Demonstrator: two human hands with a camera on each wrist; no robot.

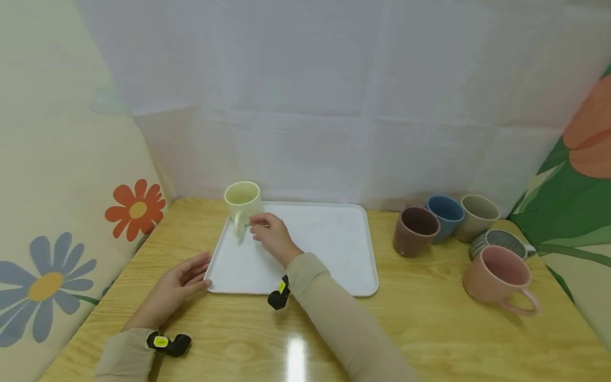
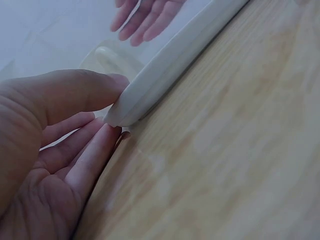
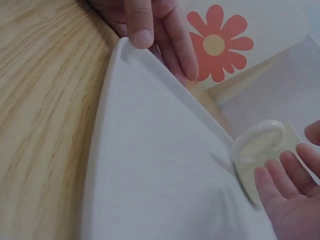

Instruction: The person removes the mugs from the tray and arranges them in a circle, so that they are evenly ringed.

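Note:
A white rectangular tray (image 1: 324, 249) lies on the wooden table. At its far left corner stands a pale yellow-green mug (image 1: 244, 209), upright, its handle (image 3: 257, 140) pointing toward the near side. My left hand (image 1: 174, 284) pinches the tray's near left corner, thumb on the rim and fingers along the side, as the left wrist view shows. Over the tray, my right hand (image 1: 273, 236) hovers just right of the mug's handle. Its fingers (image 3: 290, 175) are loosely bent beside the mug, with nothing held in them.
On the right of the table (image 1: 420, 329) are a brown mug (image 1: 415, 233), a blue mug (image 1: 446, 217), a beige mug (image 1: 477, 217), a grey ribbed mug (image 1: 503, 244) and a pink mug (image 1: 496, 276), close together. A white cloth (image 1: 305, 106) hangs behind.

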